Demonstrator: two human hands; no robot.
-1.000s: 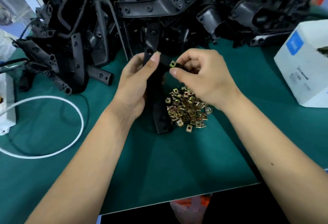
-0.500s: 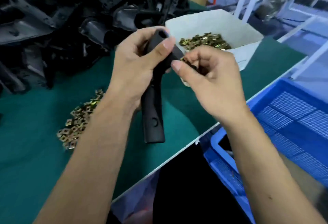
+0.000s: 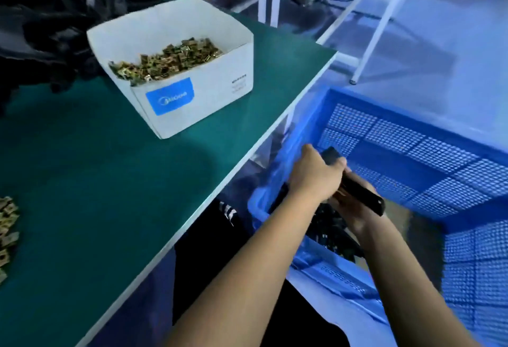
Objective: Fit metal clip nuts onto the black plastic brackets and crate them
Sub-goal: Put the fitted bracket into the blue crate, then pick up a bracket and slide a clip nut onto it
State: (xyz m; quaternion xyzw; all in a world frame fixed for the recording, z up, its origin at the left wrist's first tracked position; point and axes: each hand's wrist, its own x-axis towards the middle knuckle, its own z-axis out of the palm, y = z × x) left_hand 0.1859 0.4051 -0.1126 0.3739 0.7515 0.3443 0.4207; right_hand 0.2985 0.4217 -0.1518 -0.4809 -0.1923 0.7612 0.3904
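Observation:
A black plastic bracket is held over the blue mesh crate, off the table's right edge. My left hand grips its upper end from above. My right hand holds it from beneath, mostly hidden by the bracket and my left wrist. Other black brackets lie in the crate below my hands. A white box full of brass-coloured clip nuts stands on the green table. A loose heap of clip nuts lies at the left edge.
A big pile of black brackets fills the table's far left. White frame legs stand on the floor beyond the crate. The table's white edge runs diagonally between the box and the crate.
Both hands carried the bracket from above the table rightward and down over the blue crate. My view swung right, so the loose nut heap slid to the left edge.

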